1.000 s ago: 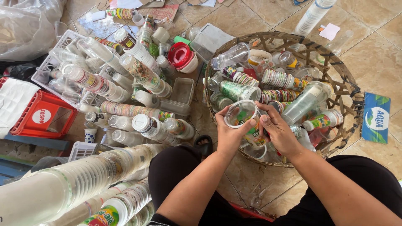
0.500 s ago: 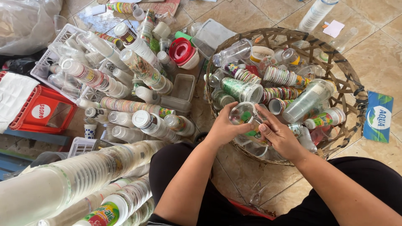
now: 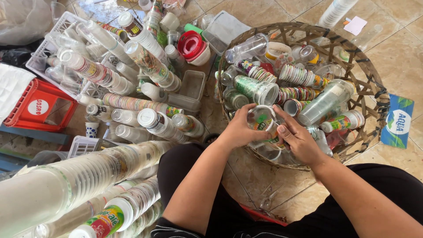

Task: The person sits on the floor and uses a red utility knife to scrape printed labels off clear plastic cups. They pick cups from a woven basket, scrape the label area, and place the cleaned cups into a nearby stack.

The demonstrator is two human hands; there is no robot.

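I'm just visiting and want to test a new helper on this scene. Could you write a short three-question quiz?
1. True or false: both hands grip one clear plastic cup with a green printed label.
2. Where is that cup held? A) over the round woven cane basket B) over the red plastic crate.
3. What fills the basket?

Key: 1 true: left hand, right hand. 2 A. 3 Used plastic cups and bottles.

A clear plastic cup (image 3: 261, 121) carried green and red print. The woven basket (image 3: 374, 94) was brown with dark bindings. A red crate (image 3: 31, 110) bore a white circle, nested bowls (image 3: 192, 45) were red and white, and the floor tiles (image 3: 273, 9) were beige.
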